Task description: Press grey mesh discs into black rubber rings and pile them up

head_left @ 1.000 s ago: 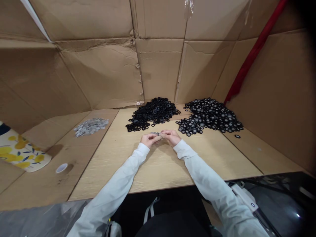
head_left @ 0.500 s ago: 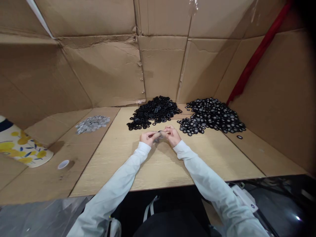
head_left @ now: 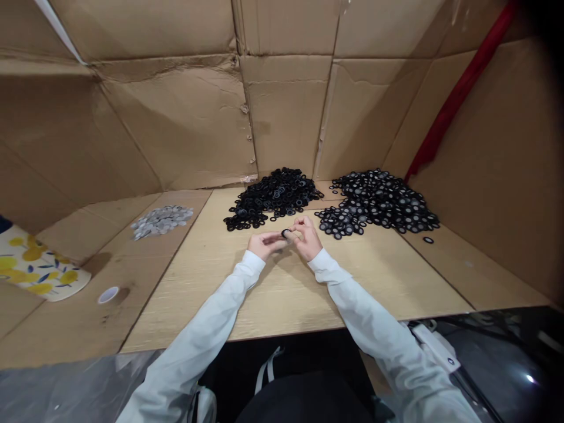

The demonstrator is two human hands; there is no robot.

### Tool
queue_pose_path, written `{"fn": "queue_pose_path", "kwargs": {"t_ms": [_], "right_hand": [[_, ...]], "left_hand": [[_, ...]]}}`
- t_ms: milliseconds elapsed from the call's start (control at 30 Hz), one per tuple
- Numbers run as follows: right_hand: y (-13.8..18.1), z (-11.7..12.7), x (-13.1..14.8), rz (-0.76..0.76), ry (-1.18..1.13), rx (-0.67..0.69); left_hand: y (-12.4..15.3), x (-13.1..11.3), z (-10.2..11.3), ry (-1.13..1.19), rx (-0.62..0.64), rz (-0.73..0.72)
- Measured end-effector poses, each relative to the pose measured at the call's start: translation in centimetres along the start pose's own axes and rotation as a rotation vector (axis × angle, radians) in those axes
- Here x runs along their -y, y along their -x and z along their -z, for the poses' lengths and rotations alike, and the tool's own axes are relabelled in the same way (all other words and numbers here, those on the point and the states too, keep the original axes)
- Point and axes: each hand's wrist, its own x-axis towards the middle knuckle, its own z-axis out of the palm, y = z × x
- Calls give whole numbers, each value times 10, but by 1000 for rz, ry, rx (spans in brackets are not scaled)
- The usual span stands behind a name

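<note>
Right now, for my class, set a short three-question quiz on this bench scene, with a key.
1. True or false: the loose grey discs lie further to the person's left than the heap of black rings.
2. Multiple choice: what is held at the fingers between the left hand and the right hand? A a strip of cardboard; B a small black ring; C a roll of tape.
3. Fill in the blank: the band running up the right cardboard wall is ___.

Key: 1 true; 2 B; 3 red.
</note>
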Motion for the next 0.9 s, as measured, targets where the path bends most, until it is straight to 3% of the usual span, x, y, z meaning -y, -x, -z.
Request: {"fn": "queue_pose_path", "kwargs": {"t_ms": [267,467,733,900], "right_hand": [[2,-2,1,-13,-10,18],[4,0,4,3,136,29],[7,2,9,138,344,51],[8,3,7,236,505,105]], "left_hand": [[-2,2,-1,53,-81,12],[1,2,1,100,-118,6],[-2,-1,7,-201,-48,-170],[-6,3,14,-290,101,-122]]}}
